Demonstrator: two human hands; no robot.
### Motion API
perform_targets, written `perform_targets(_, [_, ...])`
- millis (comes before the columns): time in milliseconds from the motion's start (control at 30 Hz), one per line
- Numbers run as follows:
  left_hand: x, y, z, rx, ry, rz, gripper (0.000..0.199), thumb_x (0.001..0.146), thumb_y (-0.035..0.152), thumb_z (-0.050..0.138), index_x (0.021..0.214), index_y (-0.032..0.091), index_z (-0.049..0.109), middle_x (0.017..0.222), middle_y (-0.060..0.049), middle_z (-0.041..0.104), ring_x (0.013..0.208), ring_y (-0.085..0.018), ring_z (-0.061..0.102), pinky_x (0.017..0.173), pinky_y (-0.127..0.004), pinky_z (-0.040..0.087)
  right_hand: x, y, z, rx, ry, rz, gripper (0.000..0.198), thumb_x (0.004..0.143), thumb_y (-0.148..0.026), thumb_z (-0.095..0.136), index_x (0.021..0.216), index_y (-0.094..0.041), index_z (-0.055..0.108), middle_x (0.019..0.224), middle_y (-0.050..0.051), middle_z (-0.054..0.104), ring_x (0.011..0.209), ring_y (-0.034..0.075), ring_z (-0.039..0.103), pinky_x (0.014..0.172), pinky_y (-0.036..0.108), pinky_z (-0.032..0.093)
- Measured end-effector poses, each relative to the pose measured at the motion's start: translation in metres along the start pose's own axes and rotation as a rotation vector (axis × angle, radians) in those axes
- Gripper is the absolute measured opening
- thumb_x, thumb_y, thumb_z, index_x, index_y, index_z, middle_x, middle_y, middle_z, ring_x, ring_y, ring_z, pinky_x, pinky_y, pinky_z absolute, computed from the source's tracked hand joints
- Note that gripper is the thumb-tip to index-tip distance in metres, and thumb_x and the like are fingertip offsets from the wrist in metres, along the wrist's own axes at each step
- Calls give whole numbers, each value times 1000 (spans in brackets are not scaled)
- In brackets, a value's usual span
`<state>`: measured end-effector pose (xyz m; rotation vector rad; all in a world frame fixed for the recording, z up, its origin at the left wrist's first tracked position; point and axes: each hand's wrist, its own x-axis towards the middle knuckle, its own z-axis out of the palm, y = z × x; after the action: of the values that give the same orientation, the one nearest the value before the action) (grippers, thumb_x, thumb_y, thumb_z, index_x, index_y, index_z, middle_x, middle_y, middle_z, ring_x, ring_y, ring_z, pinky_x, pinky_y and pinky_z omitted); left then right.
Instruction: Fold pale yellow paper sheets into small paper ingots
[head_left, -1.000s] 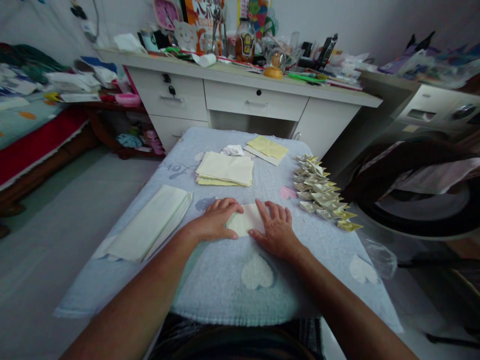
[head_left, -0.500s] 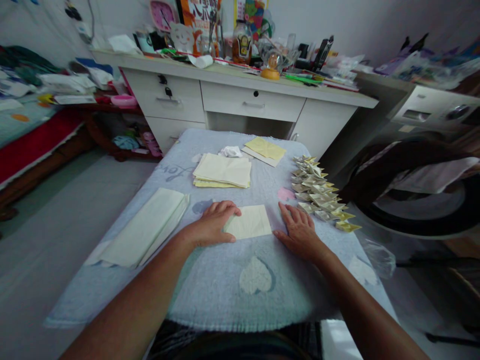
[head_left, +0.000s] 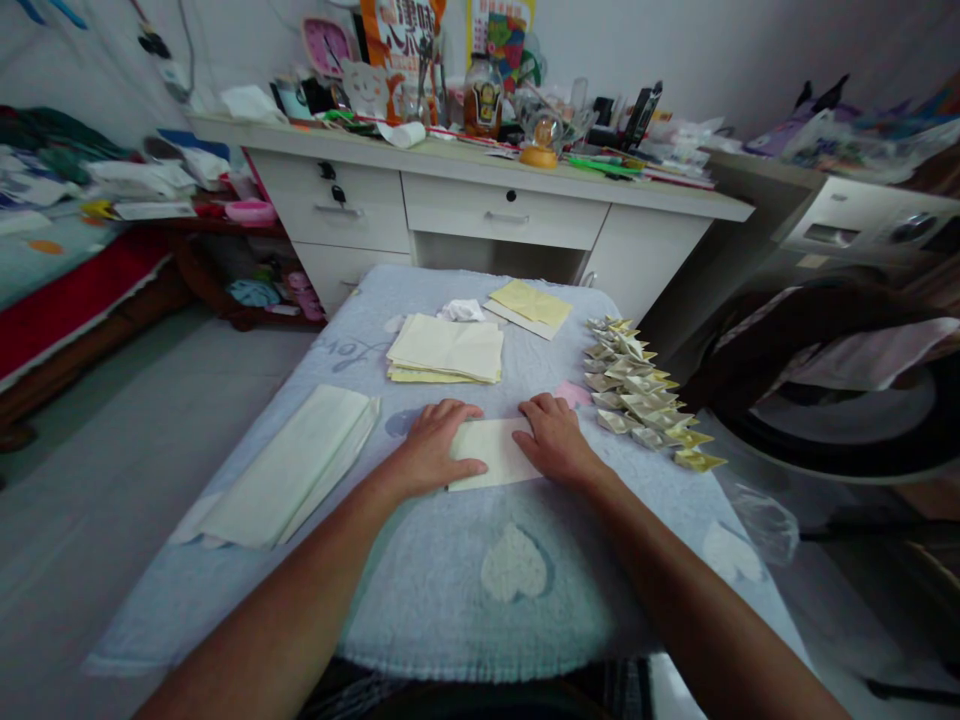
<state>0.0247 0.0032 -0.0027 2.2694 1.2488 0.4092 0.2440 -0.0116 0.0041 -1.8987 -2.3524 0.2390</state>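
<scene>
A folded sheet of cream paper lies flat in front of me on the cloth-covered table. My left hand rests over its left end, thumb and forefinger spread apart on the sheet. On the right end lies my right hand, its thumb on the paper and its fingers stretched along the far edge. Both hands press from above, and neither lifts the sheet. Behind them is a stack of cream and yellow paper sheets. Several folded paper pieces with pointed tips stand in rows at the right.
A long folded pile of pale paper lies at the table's left. Crumpled white tissue and a yellow sheet lie at the back. Beyond stands a white desk with cluttered top; a washing machine is at the right.
My right hand has moved left from beside the paper onto its right end. My left hand stays at the left end, its thumb slightly farther over the sheet.
</scene>
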Motion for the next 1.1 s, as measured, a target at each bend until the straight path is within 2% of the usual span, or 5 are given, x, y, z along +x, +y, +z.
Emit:
perform_targets(633, [2,-1,8,-271,83,52,52,66,13,67,116,21,57,105,-4,57,102,-23,53,93,-38,42,-4,10,12,224,108,-68,9,78,-25,60,84,-18,61,95,8,55,92,24,46,77,35,34])
perform_targets(767, [5,1,11,-586,215,-42,54,68,18,69,120,22,54,98,-2,57,91,-18,57,83,-33,46,-3,14,13,589,142,-124,7,80,-22,56,75,-18,53,75,1,53,73,16,47,67,28,36])
perform_targets(900, [7,5,13,-1098,364,-190,60,75,40,70,126,24,44,97,-2,61,82,-17,60,68,-28,49,1,17,18,1105,228,1,19,81,-33,59,74,-20,47,63,-5,45,56,10,42,52,22,32])
perform_targets(1000, [6,10,13,-1326,294,-215,54,77,49,67,120,22,49,93,-4,64,75,-17,61,59,-27,50,2,17,19,1343,286,95,25,79,-38,63,74,-21,45,58,-7,43,47,8,38,44,20,29])
perform_targets(1100, [6,15,15,-1270,180,-185,50,74,38,72,116,18,56,96,-8,67,80,-18,63,60,-26,49,2,15,20,1467,302,126,28,76,-40,67,74,-21,46,58,-8,47,45,7,41,42,20,34])
